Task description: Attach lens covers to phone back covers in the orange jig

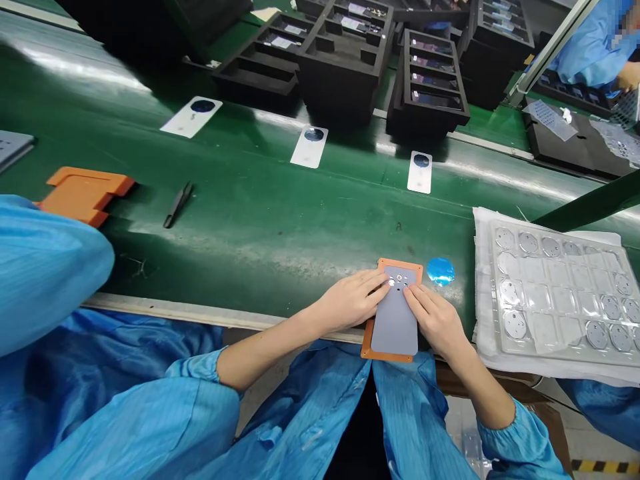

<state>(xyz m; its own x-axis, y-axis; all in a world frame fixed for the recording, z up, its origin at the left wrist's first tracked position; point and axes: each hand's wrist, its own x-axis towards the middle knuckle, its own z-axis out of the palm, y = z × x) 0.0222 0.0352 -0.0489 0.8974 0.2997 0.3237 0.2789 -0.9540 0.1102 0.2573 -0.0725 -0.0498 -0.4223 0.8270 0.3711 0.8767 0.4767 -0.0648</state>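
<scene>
A grey phone back cover (395,327) lies on an orange fixture (386,356) at the near edge of the bench, its camera holes toward the far end. My left hand (353,298) grips the cover's left side, fingertips pressed near the holes. From the right, my right hand (440,320) is closed on the opposite side, its fingertips also near the holes. Whether a small part sits under the fingertips is hidden. Just right of the fixture lies a round shiny blue film (441,271).
On the right, a clear blister tray (563,300) holds several round silver parts. Three white phone covers (309,148) lie along the belt. Tweezers (179,204), another orange fixture (83,190) and a co-worker's blue sleeve (45,273) are at left. Black foam trays (345,57) stand behind.
</scene>
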